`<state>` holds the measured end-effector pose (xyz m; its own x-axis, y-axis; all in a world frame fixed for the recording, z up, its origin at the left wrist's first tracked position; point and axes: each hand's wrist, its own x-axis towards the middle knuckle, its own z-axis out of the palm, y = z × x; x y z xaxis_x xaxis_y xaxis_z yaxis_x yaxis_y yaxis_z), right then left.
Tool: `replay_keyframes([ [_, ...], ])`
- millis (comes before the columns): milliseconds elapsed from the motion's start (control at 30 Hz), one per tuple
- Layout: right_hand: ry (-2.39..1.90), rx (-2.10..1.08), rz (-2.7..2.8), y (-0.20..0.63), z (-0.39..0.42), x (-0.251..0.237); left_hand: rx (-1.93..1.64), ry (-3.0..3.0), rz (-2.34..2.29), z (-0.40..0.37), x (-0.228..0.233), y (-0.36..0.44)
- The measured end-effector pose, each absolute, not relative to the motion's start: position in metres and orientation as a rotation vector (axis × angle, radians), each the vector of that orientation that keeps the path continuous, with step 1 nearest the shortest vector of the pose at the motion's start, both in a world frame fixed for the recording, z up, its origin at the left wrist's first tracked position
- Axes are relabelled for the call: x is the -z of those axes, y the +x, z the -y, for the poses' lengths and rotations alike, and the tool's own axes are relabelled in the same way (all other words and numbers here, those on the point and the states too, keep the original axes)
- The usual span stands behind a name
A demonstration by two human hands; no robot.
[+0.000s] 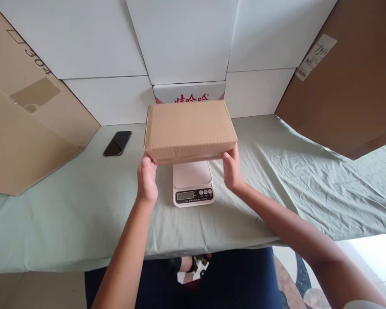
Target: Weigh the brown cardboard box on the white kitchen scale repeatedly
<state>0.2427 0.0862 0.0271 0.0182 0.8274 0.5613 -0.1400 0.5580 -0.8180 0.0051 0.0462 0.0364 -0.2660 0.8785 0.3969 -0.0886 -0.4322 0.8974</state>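
A closed brown cardboard box (189, 126) is held up between my two hands, over the back part of a white kitchen scale (193, 176). My left hand (147, 178) grips its near left corner, with the fingers mostly hidden beneath. At the near right corner, my right hand (232, 168) holds it the same way, thumb along the front side. The scale's front panel shows a small display and several round buttons. The box hides the rear of the scale's plate.
A black smartphone (117, 143) lies on the green tablecloth (83, 214) to the left. Large cardboard panels flank the table, a tan one (35, 111) at left and a brown one (347, 86) at right. White boxes (183, 38) stand across the back, one bearing red lettering.
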Motion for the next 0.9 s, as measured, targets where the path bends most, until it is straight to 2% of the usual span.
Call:
replay_keyframes([
  [133,-0.715,-0.751,1.360,0.235,-0.148,-0.031,-1.763,1.230,-0.965,-0.118,-0.041,0.001],
  [300,-0.781,-0.772,1.352,0.228,-0.194,0.000,-1.800,1.138,-1.041,-0.170,-0.006,-0.004],
  [533,-0.869,-0.871,1.389,0.231,-0.199,0.007,-1.756,1.010,-1.111,-0.182,0.034,-0.009],
  [900,-0.949,-0.921,1.409,0.232,-0.198,0.008,-1.697,0.922,-1.154,-0.179,0.028,-0.005],
])
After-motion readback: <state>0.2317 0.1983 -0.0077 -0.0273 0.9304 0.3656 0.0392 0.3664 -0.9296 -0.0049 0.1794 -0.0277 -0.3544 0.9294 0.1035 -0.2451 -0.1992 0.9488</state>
